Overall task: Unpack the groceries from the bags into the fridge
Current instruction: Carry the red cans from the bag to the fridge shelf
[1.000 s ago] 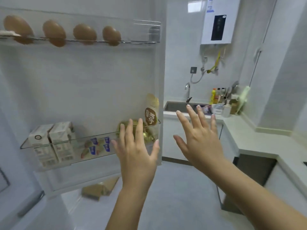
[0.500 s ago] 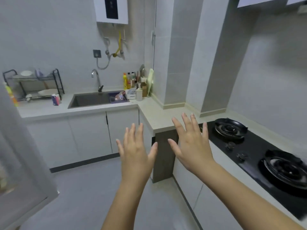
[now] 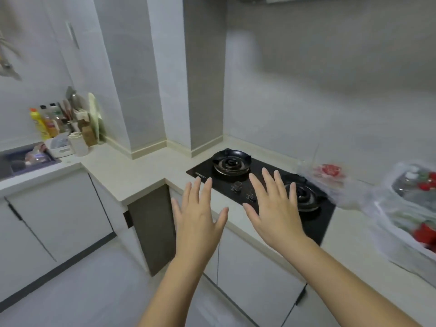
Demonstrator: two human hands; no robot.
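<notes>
Your left hand (image 3: 200,217) and right hand (image 3: 276,208) hover with fingers spread, holding nothing. Clear plastic grocery bags (image 3: 387,208) sit on the pale countertop's (image 3: 141,171) right end, beside the black glass gas hob (image 3: 313,223).

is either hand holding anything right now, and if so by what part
Nothing is held: the left hand and the right hand are both open, fingers spread, in the air.

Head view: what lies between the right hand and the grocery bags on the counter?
In the head view, only the black hob with its nearer burner lies between the right hand and the grocery bags.
</notes>
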